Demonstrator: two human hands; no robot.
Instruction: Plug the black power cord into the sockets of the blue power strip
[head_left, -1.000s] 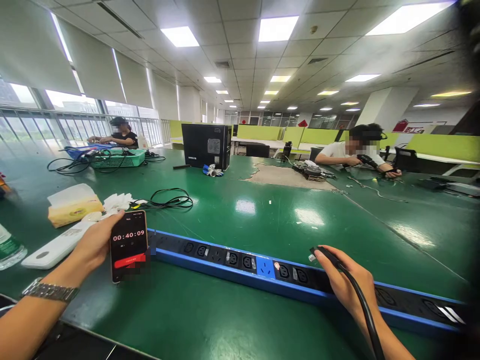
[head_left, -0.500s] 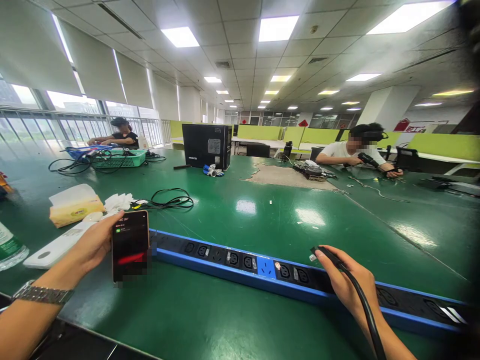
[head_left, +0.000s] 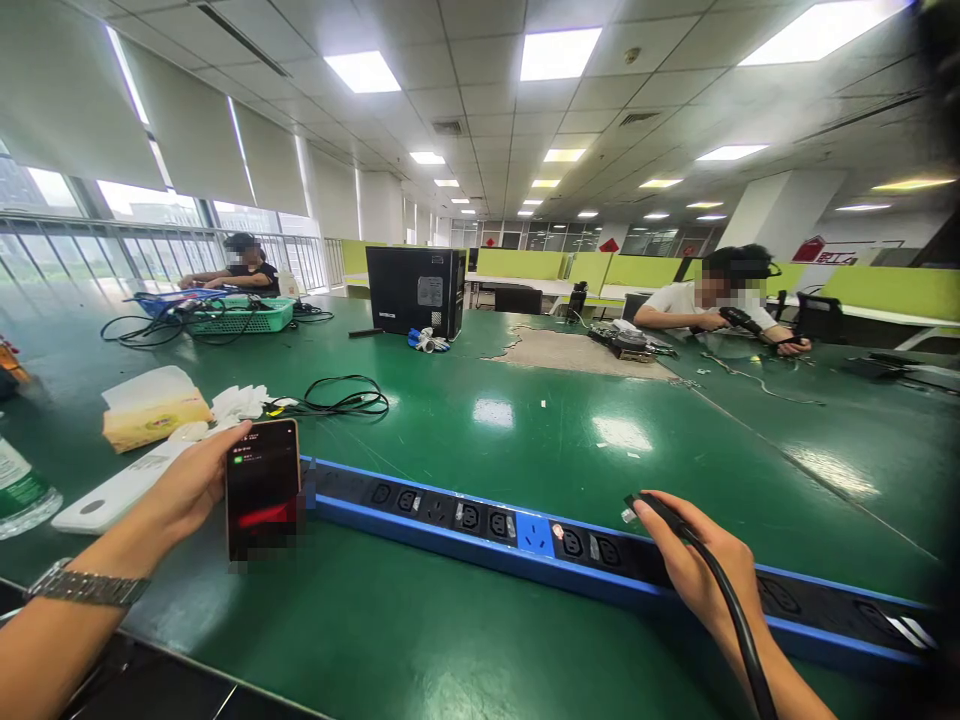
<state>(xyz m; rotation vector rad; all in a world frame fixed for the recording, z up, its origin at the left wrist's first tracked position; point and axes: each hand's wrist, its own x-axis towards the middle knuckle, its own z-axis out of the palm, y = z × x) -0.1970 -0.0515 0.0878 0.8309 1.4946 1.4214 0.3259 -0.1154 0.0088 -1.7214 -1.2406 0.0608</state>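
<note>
My left hand (head_left: 196, 480) is closed on a smartphone (head_left: 262, 490), held upright with its dark, lit screen facing me. In my right hand (head_left: 709, 560) is the plug end of a thick black power cable (head_left: 731, 610), which runs back along the wrist and out at the bottom. The plug's tip points left; fingers cover most of it. Below and behind both hands lies a long blue and black power strip (head_left: 480, 550) with several sockets and one blue outlet. The right hand is above the strip, hiding part of it.
A tissue pack (head_left: 156, 410), a white flat device (head_left: 120, 490) and a bottle (head_left: 22, 485) are at the left. Coiled black cable (head_left: 349, 398), a black computer case (head_left: 412, 290) and a green basket (head_left: 247, 316) stand farther back. Another person (head_left: 697, 300) works at the far right.
The view has shifted very slightly. Both hands keep their hold on the phone and the power cable, with almost no movement.
</note>
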